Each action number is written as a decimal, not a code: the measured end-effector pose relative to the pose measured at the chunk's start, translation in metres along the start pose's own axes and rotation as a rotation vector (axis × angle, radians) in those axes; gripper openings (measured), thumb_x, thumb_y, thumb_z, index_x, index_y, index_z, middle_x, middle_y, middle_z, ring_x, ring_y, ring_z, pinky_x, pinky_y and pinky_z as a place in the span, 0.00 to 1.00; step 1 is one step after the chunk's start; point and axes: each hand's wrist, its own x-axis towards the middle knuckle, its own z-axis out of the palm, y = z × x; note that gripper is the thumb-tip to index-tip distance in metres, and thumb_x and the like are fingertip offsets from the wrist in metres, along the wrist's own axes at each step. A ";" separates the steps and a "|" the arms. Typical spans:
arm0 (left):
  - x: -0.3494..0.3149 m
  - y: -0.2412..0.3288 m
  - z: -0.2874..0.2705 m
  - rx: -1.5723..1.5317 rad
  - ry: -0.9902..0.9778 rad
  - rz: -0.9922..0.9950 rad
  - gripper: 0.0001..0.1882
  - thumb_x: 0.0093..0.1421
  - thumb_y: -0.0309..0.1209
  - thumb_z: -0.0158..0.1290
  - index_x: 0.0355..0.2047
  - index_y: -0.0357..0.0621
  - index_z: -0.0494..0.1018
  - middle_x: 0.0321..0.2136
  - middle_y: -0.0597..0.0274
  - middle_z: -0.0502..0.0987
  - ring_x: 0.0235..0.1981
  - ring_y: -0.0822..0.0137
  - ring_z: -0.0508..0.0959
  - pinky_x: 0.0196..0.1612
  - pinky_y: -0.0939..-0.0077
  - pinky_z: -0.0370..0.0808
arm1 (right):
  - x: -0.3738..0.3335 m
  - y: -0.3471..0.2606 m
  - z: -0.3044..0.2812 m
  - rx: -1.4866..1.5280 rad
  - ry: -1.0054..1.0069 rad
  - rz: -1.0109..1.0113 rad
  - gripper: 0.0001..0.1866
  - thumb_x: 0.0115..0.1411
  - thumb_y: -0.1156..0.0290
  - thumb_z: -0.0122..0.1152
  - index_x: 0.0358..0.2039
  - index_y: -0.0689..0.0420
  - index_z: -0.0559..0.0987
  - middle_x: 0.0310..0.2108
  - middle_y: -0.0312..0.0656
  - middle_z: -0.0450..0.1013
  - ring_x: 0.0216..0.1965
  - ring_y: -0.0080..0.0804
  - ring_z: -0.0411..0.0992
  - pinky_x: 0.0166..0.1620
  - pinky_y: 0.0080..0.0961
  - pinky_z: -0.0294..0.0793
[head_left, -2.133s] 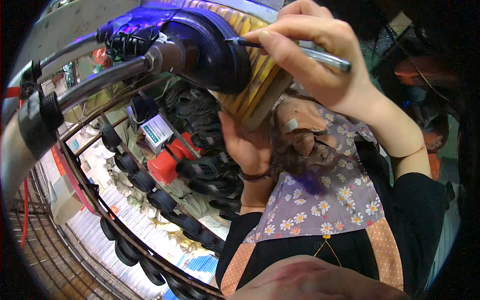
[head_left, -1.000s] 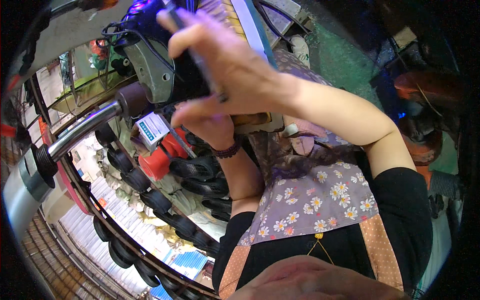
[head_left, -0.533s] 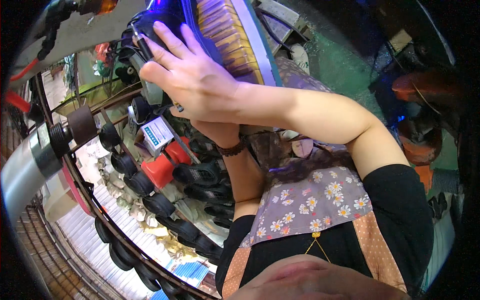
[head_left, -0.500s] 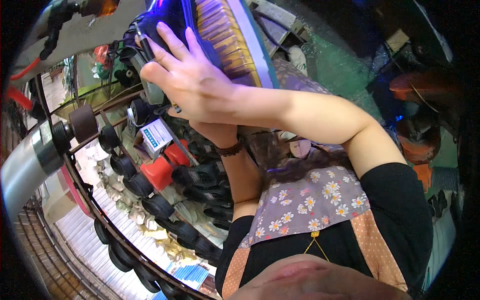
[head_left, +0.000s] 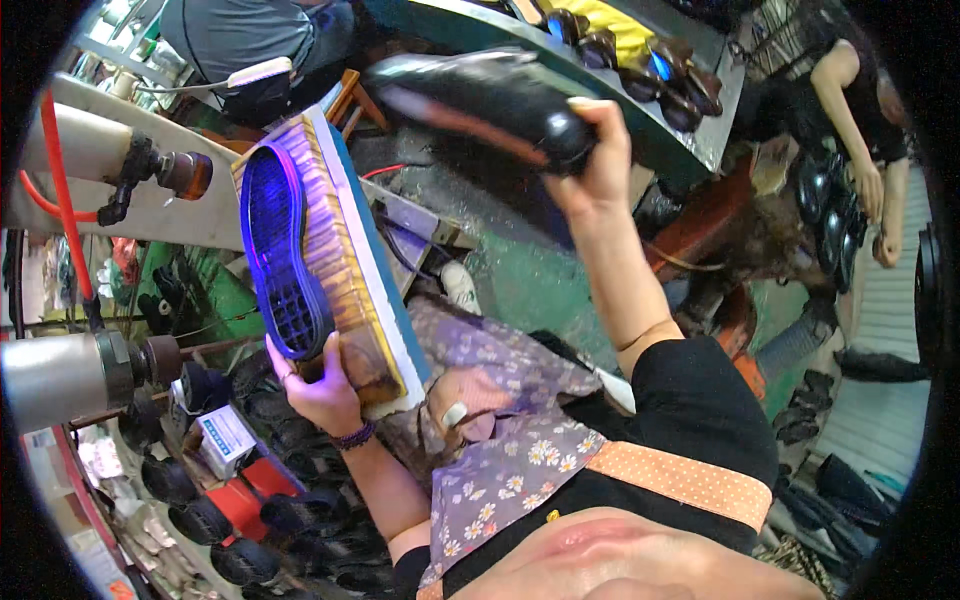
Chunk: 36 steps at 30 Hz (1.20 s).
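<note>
The person's left hand [head_left: 325, 395] pinched the sole [head_left: 275, 250] at its near end, on the striped block [head_left: 342, 250]. To the block's right, the right hand [head_left: 600, 170] held up a blurred shoe [head_left: 485, 105], fingers curled around one end.

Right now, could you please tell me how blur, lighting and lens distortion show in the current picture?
Head view: the black shoe in the right hand is blurred, with a bright glint near the grip; head view: purple light tints the dark sole at the left hand; head view: fisheye curvature, with black corners.
</note>
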 end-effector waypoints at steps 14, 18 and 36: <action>0.003 0.011 -0.002 0.013 -0.037 -0.076 0.38 0.53 0.25 0.63 0.61 0.28 0.58 0.54 0.50 0.70 0.52 0.63 0.71 0.59 0.70 0.62 | 0.255 -0.098 -0.001 -0.523 0.273 -0.497 0.23 0.62 0.55 0.59 0.46 0.62 0.70 0.33 0.45 0.73 0.29 0.30 0.73 0.28 0.24 0.75; 0.015 0.012 -0.016 0.072 -0.056 -0.077 0.39 0.54 0.27 0.63 0.63 0.30 0.57 0.57 0.46 0.67 0.55 0.60 0.69 0.62 0.68 0.60 | 0.137 -0.126 -0.013 -0.632 0.049 -0.559 0.17 0.68 0.57 0.49 0.42 0.60 0.72 0.38 0.46 0.77 0.32 0.31 0.76 0.33 0.26 0.79; -0.004 -0.034 0.003 -0.117 0.112 0.268 0.13 0.56 0.29 0.62 0.34 0.37 0.69 0.63 0.39 0.60 0.63 0.50 0.62 0.64 0.61 0.56 | -0.073 -0.342 -0.196 -2.985 0.563 -0.824 0.16 0.54 0.74 0.54 0.44 0.46 0.74 0.50 0.43 0.73 0.45 0.46 0.73 0.45 0.39 0.75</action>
